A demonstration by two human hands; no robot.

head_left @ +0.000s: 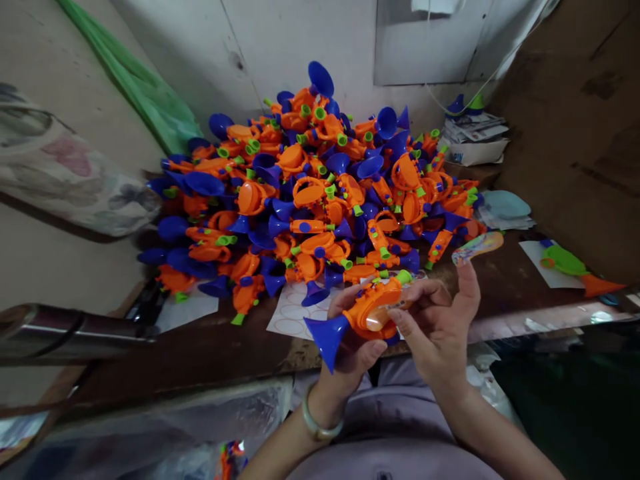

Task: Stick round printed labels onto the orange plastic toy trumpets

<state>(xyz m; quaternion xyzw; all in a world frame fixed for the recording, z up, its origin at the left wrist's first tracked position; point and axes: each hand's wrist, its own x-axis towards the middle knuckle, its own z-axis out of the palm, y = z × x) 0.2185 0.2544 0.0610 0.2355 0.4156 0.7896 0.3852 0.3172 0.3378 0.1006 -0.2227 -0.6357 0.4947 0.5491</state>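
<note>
My left hand (357,360) is wrapped around an orange toy trumpet (373,310) with a blue bell and a green mouthpiece, the bell pointing down and left. My right hand (440,330) pinches a glossy, mostly clear sticker (383,319) against the trumpet's flat orange side, thumb in front. Part of this sticker is hidden by the thumb and fingers. On the tip of a raised finger of the right hand clings a second, colourful curved sticker (477,247). Below the trumpet lies a white sheet (295,310) with outlined oval shapes.
A large heap of similar toy trumpets (310,193) is piled against the wall. At the right are a small box of papers (473,143), a light-blue dish (507,205) and a green-and-orange toy part (565,260). A metal flask (65,333) lies at left.
</note>
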